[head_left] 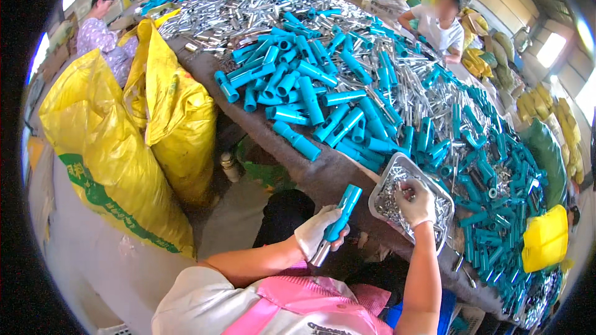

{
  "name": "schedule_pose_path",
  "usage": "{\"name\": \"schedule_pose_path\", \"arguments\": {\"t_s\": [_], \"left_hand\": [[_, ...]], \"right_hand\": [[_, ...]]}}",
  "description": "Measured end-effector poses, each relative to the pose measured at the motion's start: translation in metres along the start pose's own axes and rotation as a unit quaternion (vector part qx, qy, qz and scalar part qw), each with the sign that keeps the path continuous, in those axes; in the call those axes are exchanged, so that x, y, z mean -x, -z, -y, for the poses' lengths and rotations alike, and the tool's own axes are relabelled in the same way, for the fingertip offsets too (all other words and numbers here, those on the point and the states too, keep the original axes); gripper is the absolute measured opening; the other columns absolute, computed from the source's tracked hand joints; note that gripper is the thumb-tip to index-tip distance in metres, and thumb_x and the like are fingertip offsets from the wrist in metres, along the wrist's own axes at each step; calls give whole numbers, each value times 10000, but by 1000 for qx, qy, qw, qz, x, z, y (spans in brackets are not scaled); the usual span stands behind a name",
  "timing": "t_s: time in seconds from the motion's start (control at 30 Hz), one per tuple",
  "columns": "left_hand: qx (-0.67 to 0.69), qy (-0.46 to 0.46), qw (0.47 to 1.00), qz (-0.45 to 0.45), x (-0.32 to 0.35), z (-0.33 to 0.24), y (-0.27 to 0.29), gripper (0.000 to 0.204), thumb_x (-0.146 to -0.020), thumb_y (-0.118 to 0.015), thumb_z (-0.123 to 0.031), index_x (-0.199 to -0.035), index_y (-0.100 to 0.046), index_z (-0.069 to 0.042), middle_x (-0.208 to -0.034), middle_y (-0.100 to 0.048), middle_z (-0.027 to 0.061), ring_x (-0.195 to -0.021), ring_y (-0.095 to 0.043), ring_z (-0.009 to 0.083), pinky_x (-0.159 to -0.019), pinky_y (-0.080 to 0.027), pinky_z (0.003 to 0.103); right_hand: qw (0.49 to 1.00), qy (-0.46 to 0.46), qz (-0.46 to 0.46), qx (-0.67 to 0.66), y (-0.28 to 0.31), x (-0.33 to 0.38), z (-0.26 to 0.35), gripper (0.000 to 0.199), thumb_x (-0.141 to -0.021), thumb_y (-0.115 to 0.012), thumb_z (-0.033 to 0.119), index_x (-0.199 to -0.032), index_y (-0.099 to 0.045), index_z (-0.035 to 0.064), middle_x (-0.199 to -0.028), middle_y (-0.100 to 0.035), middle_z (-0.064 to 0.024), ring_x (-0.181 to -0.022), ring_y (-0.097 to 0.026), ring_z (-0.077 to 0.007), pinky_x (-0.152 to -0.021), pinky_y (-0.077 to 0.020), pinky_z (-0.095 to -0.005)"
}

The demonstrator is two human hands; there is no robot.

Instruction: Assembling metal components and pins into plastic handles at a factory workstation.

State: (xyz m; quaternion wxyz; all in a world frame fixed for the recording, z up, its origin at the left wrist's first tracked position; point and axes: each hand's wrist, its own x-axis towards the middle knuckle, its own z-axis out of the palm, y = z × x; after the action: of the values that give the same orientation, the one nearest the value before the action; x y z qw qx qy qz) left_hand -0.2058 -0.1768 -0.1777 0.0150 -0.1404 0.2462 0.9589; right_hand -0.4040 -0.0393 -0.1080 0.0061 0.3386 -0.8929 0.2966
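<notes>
My left hand [321, 231], in a white glove, is wrapped round a teal plastic tube [345, 209] held at a slant. A shiny metal tube [320, 253] sticks out of its lower end. My right hand [415, 203], gloved too, is down in a pale plastic tray [372, 203] filled with small silvery metal pieces [392, 193]. Its fingers are curled together, and what they pinch, if anything, is too small to make out. The tray rests on the table's near edge, to the right of the teal tube in my left hand.
Teal tubes [307, 99] and metal tubes [205, 15] are heaped over the long table [335, 170]. Large yellow sacks [105, 149] stand at the left. A yellow container [545, 239] sits at the far right. Other people [442, 25] sit around the table.
</notes>
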Motion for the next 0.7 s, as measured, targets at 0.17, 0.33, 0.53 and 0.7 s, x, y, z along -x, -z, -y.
{"name": "schedule_pose_path", "arguments": {"t_s": [0.17,0.33,0.53,0.7], "left_hand": [[-21,-20,1000,-11,-5,2,-7,196,-941,-465,-308,-950,-426,-116,-727,-538,53,-532,-532,140,-454,-444,265],[-48,-19,999,-9,-5,3,-24,201,-942,-464,-300,-1000,-455,-108,-745,-566,48,-554,-544,139,-481,-450,269],[-53,-29,998,0,-2,-3,-29,284,-917,-476,-368,-967,-526,-93,-740,-566,41,-557,-528,137,-478,-436,269],[-35,10,999,7,-6,-6,-30,254,-939,-429,-336,-958,-530,-104,-759,-569,41,-598,-546,153,-499,-445,285]], "right_hand": [[929,-122,14,-350,-1,41,11,88,-777,-641,5,-864,-631,2,-780,-641,-33,-667,-588,-102,-636,-477,-229],[914,-122,54,-382,-16,82,49,102,-787,-625,-38,-879,-619,5,-808,-631,-41,-693,-579,-89,-625,-466,-206],[926,-101,36,-361,-22,83,46,97,-814,-592,10,-909,-599,-9,-784,-612,-40,-701,-564,-98,-645,-448,-221],[914,-67,85,-390,-23,84,47,97,-840,-596,4,-935,-593,-17,-776,-631,-69,-750,-626,-136,-704,-487,-253]]}}
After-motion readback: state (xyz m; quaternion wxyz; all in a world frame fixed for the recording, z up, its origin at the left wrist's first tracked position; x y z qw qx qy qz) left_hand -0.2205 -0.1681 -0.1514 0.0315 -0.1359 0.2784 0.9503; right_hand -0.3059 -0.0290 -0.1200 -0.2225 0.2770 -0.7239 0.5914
